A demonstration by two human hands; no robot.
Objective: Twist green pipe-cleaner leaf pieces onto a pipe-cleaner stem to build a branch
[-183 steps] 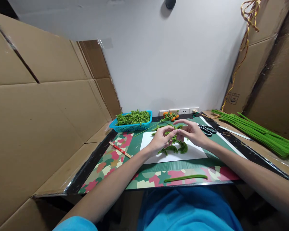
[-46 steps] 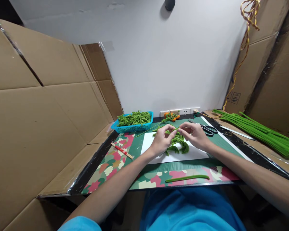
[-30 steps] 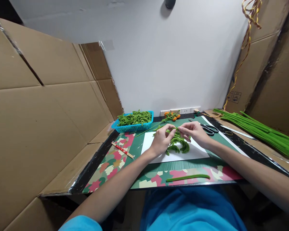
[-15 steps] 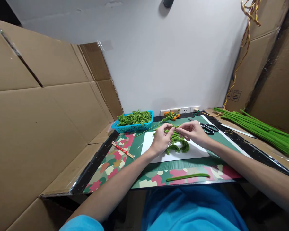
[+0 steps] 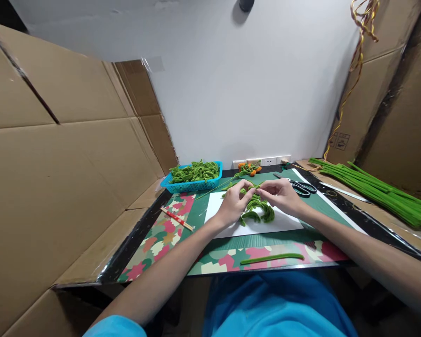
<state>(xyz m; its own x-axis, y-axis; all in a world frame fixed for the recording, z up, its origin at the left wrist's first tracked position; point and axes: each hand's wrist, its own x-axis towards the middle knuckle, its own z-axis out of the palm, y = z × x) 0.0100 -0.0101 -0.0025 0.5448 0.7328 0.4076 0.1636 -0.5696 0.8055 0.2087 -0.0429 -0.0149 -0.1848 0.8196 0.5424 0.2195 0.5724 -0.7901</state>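
My left hand [image 5: 235, 202] and my right hand [image 5: 279, 196] meet above a white sheet of paper [image 5: 284, 223]. Between their fingertips is pinched a fuzzy green pipe cleaner [image 5: 252, 186], partly covered by the fingers. Beneath the hands, several curled green pipe-cleaner pieces [image 5: 267, 213] lie on the paper. One straight green pipe cleaner [image 5: 272, 258] rests near the table's front edge. Black-handled scissors [image 5: 303, 188] lie just beyond my right hand.
At the back left stands a blue basket [image 5: 192, 186] heaped with bent green pieces. Orange and green pipe-cleaner flowers [image 5: 250, 168] lie by the wall. A bundle of long green stems [image 5: 375, 189] is on the right. Wrapped chopsticks [image 5: 177, 218] lie left; cardboard panels [image 5: 56, 187] flank the table.
Both hands stay pinched together over the paper, with only slight finger movement. The whole view has shifted a little.
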